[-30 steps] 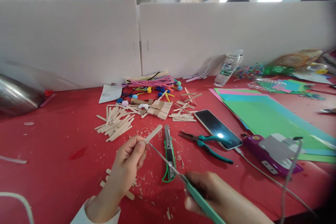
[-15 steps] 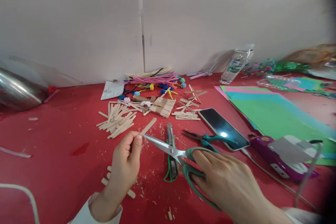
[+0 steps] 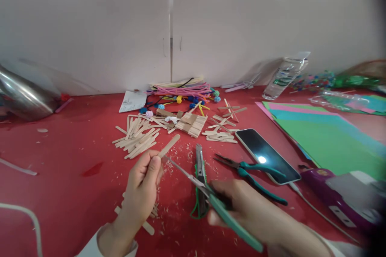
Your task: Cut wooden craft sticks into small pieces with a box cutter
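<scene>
My left hand (image 3: 144,186) pinches a wooden craft stick (image 3: 169,145) between thumb and fingers, its rounded end pointing up and right. In my right hand (image 3: 241,204) is a pair of scissors (image 3: 188,176) with green handles, seen nearly edge-on and partly blurred. The scissor tips are close by the stick at my left fingertips; whether they touch it I cannot tell. Beneath the scissors lies a utility knife (image 3: 200,164) with a green edge. Teal-handled pliers (image 3: 241,166) rest right of the knife. A few more sticks (image 3: 147,227) lie partly hidden behind my left wrist.
Loose craft sticks (image 3: 138,138) and a bundled pack (image 3: 192,124) lie ahead, with pipe cleaners (image 3: 182,90) behind. To the right are a phone (image 3: 253,144), a purple power strip (image 3: 328,192), coloured paper (image 3: 325,136) and a bottle (image 3: 282,78). Wood shavings dot the red table (image 3: 75,140).
My right hand has rolled the scissors from a flat view to nearly edge-on and swung their handles lower. My left hand keeps the stick in about the same place. The view has shifted slightly.
</scene>
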Demonstrator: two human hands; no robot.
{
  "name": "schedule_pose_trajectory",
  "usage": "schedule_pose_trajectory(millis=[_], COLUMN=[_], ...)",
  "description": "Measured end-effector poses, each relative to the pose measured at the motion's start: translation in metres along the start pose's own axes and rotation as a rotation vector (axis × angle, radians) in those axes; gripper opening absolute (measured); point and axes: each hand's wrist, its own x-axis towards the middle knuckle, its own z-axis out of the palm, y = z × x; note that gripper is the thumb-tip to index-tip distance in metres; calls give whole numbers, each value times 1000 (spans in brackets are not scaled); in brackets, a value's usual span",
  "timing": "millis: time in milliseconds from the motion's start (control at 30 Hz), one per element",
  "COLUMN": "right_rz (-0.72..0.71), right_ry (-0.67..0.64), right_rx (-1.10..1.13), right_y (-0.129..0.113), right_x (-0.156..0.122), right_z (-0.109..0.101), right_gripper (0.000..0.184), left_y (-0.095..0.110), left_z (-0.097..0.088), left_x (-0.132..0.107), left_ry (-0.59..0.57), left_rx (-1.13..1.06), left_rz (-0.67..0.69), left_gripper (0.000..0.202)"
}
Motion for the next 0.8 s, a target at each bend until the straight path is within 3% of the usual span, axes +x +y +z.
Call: schedule_pose_trajectory(millis=[100,167,367,800], right_rz=[14,5,28,11], right_ry=[175,204,32,52], right_rx=[-214,-256,-83,-109], right_y=[-5,-6,-4,-8], right_x=[-1,-2,-4,-4], right_z=[11,13,10,9], right_gripper=[35,33,29,23], left_y=[3,4,1,7], left_z=[0,1,0,-1], left_x=[0,0,0,-2], left_ry=[34,27,4,-7], left_rx=[88,119,125,150], left_rz=[19,32,56,99], left_gripper=[39,39,36,35])
